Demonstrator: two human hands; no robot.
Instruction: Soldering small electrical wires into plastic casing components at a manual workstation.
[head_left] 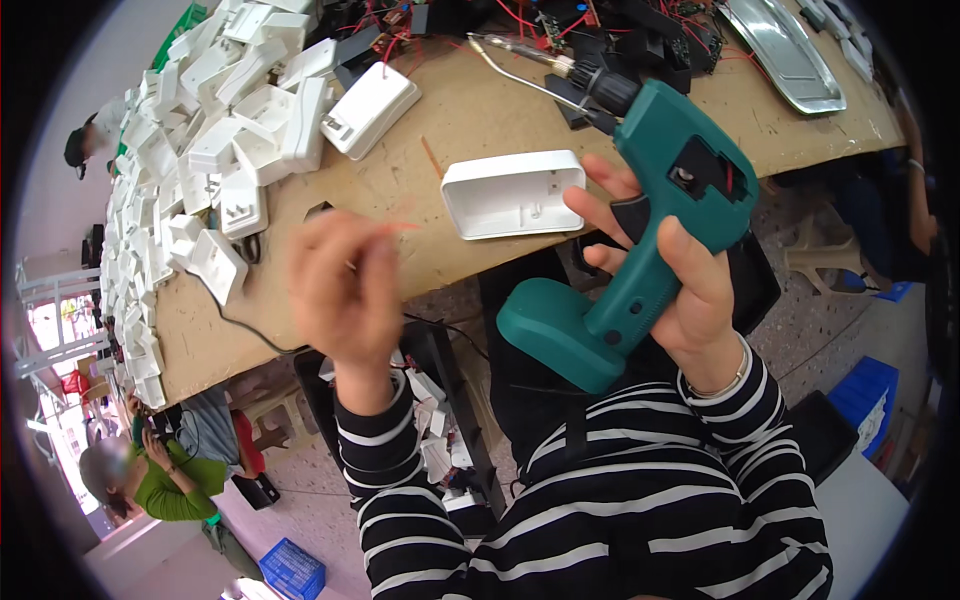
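While my right grip (695, 290) is wrapped around the handle of a green plastic pistol-shaped soldering tool (640, 285), its black nose and thin metal tip point up and left over the tan bench (395, 185). Between my 2 grips, near the front edge, lies an open white rectangular plastic box (505, 168), just beside my right fingertips; whether they touch it I cannot tell. My left grip (345, 285) is blurred, left of the box, fingers drawn together near a thin reddish strand (402, 226); I cannot tell whether it holds that.
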